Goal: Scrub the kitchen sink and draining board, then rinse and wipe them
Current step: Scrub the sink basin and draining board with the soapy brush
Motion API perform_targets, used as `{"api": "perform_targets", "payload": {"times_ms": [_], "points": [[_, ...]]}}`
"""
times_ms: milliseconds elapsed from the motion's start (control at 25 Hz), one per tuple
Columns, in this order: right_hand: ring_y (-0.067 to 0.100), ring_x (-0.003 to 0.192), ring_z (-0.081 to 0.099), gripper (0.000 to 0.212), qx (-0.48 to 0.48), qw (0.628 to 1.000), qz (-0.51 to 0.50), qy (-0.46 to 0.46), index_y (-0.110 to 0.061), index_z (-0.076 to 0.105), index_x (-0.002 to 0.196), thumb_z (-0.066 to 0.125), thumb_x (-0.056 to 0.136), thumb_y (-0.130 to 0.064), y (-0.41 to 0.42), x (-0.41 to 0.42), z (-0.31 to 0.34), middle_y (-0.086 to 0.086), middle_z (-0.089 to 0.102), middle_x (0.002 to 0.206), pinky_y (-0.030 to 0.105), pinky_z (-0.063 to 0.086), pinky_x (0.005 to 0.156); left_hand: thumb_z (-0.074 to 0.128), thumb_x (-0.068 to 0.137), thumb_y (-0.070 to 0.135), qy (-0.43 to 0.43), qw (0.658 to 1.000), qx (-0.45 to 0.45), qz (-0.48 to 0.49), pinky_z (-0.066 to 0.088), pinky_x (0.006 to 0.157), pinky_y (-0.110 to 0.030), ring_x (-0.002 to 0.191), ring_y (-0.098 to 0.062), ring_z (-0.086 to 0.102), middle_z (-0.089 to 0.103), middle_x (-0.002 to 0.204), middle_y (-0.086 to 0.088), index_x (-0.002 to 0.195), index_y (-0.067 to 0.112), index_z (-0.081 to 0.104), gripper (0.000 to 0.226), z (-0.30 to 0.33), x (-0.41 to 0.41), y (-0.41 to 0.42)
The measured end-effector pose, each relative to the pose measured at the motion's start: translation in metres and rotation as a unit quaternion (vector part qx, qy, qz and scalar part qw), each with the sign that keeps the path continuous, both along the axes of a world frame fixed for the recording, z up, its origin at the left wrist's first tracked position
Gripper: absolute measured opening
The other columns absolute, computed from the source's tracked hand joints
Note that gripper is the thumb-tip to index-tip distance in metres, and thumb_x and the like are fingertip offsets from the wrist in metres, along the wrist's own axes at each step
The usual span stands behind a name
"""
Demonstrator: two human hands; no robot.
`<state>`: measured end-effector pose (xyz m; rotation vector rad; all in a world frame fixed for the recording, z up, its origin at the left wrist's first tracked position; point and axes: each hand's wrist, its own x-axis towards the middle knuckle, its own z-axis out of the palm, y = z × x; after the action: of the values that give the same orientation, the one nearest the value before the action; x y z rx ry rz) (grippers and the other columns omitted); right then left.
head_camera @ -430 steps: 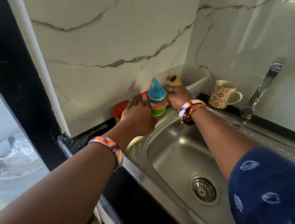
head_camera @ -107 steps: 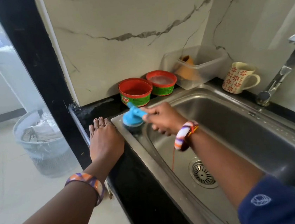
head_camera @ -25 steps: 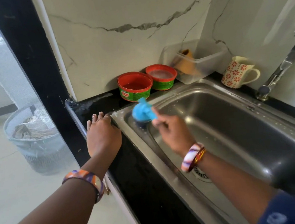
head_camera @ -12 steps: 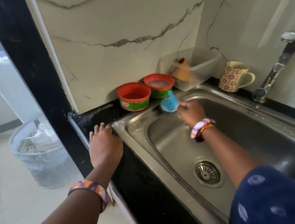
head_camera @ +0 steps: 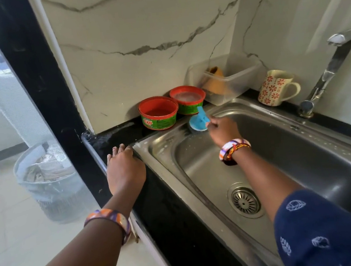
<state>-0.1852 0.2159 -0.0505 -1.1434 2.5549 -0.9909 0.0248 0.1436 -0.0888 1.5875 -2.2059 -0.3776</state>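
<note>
One steel sink [head_camera: 280,142] fills the centre and lower right of the frame, with one drain strainer [head_camera: 245,200] in its floor and white suds along its left rim. One blue scrubbing brush [head_camera: 198,121] sits at the sink's upper-left inner corner, head against the steel. Your right hand [head_camera: 222,130] grips its handle, fingers curled round it, forearm reaching in from the lower right with the wrist over the basin. Your left hand [head_camera: 125,169] lies flat on the black worktop [head_camera: 168,210], left of centre, fingers straight and relaxed, tips at the sink's corner, holding nothing. Above the brush stand two red-rimmed green tubs [head_camera: 159,112], side by side. Right of them: one clear plastic container [head_camera: 225,79], one patterned mug [head_camera: 275,87], one tap [head_camera: 329,71] at the upper right. One bin [head_camera: 49,182] stands on the floor at the left.
</note>
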Motion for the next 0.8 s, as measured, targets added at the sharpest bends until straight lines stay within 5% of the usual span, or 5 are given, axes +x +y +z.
{"api": "perform_targets", "payload": {"times_ms": [160,280,520,640,800], "points": [[0.024,0.089,0.063,0.036,-0.023,0.990,0.136,-0.040,-0.010,0.057,0.128,0.050,0.093,-0.015,-0.007,0.061,-0.006,0.012,0.071,0.099,0.025,0.041,0.066,0.037,0.094,0.006,-0.003,1.000,0.005,-0.004,0.018,0.118,-0.039,0.141,-0.028,0.024,0.034,0.150,-0.012,0.138,0.004,0.044,0.045,0.003,0.001,0.002],[0.006,0.059,0.043,0.038,-0.007,0.976,0.181,-0.122,-0.014,0.054,0.132,0.050,0.094,-0.018,0.006,0.083,0.005,0.002,0.069,0.085,0.011,0.033,0.049,0.040,0.093,0.006,-0.011,1.000,0.009,-0.014,0.016,0.118,-0.038,0.142,-0.028,0.023,0.032,0.150,-0.014,0.138,0.002,0.044,0.045,0.007,0.002,0.005],[-0.001,0.029,0.035,0.033,0.235,0.898,0.190,-0.321,-0.015,0.056,0.127,0.050,0.095,-0.012,0.115,0.020,0.076,-0.011,0.049,0.036,0.007,0.020,0.027,0.035,0.094,0.005,0.003,1.000,0.012,-0.010,0.022,0.116,-0.042,0.138,-0.033,0.028,0.036,0.148,-0.014,0.137,0.003,0.045,0.045,0.007,0.003,0.009],[-0.001,0.026,0.036,0.036,0.275,0.901,0.212,-0.259,-0.018,0.052,0.131,0.048,0.096,-0.012,0.121,0.020,0.078,-0.008,0.049,0.035,0.008,0.024,0.028,0.034,0.094,0.006,0.003,1.000,0.011,-0.005,0.025,0.114,-0.042,0.135,-0.033,0.031,0.039,0.145,-0.014,0.136,0.003,0.047,0.044,0.005,0.002,0.006],[-0.001,0.029,0.038,0.041,0.148,0.942,0.283,-0.107,-0.018,0.049,0.135,0.049,0.095,-0.012,0.051,0.054,0.049,0.000,0.054,0.059,0.011,0.030,0.033,0.035,0.093,0.005,0.003,1.000,0.008,-0.005,0.022,0.116,-0.040,0.139,-0.031,0.027,0.036,0.148,-0.013,0.137,0.003,0.046,0.045,0.004,0.000,0.006]]}}
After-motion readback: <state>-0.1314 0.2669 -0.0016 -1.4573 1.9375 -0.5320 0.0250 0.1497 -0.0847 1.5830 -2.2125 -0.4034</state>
